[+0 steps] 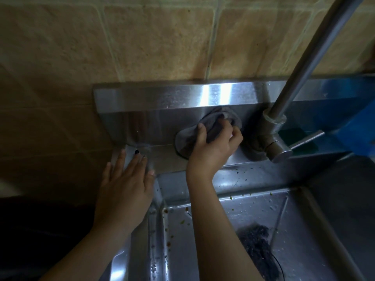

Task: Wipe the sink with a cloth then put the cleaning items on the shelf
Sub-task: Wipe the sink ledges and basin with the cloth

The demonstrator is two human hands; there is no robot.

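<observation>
My right hand (217, 141) grips a grey cloth (186, 138) and presses it against the upright back panel of the stainless steel sink (150, 122), just left of the tap base. My left hand (125, 179) lies flat with straight fingers on the sink's back left corner ledge. The sink basin (223, 220) below is wet and speckled with food bits, and a dark scrubber (257, 240) lies in it near the drain.
A steel tap (276, 130) rises at the right with its lever pointing right. A green sponge (292, 136) sits behind the lever. A blue object (353, 118) stands at the far right. A tiled wall (142, 41) backs the sink.
</observation>
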